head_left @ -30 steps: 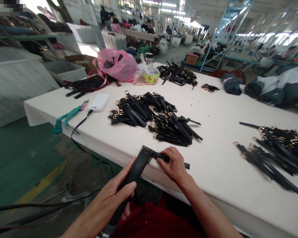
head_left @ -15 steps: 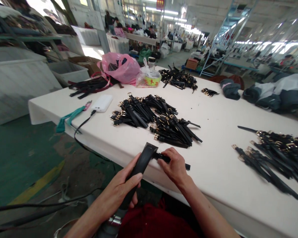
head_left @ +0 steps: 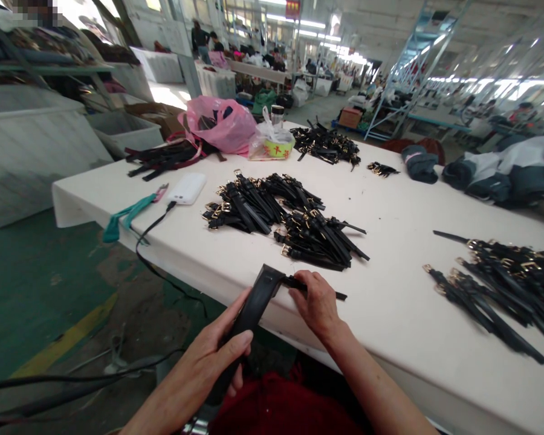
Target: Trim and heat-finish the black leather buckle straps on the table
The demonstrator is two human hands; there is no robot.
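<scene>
My left hand [head_left: 208, 368] is wrapped round the lower part of a long black hand tool [head_left: 254, 305] whose flat head rests at the table's near edge. My right hand [head_left: 315, 302] is closed on a thin black strap [head_left: 333, 295] lying at the tool's head, fingers pressing it onto the white table [head_left: 390, 314]. Just beyond my hands lie two heaps of black straps with gold buckles [head_left: 281, 217]. Another heap of the same straps [head_left: 503, 278] lies to the right.
A white phone [head_left: 187, 188] with a black cable [head_left: 149, 241] and a teal ribbon [head_left: 127, 217] lie at the left. Pink bag [head_left: 220, 124], clear bag [head_left: 272, 142] and more straps [head_left: 324, 142] sit at the far side. Folded dark cloth [head_left: 498, 169] lies far right. Cables cross the green floor.
The tool's head has shifted slightly along the table edge and my right hand has slid a little along the strap. The heaps have not moved.
</scene>
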